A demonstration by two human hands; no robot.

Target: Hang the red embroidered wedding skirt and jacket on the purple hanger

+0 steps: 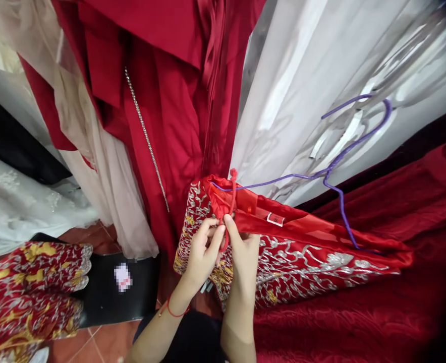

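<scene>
Forearms (238, 322) end in left hand (203, 248) and right hand (244, 252), fingertips pinching red cord (233, 191) at the garment's (306, 259) top edge; likely light, soft, best fingertip-held.

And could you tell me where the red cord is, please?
In the head view, the red cord is just right of centre, held by the left hand and right hand at the embroidered red garment, crossing the purple wire hanger.

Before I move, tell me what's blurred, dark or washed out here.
In the head view, the purple hanger and red cord show fairly clear edges; the white clothes at upper right look pale and smeared; the right edge fades to black; a patch on the black surface, lower left, is pixelated.
</scene>
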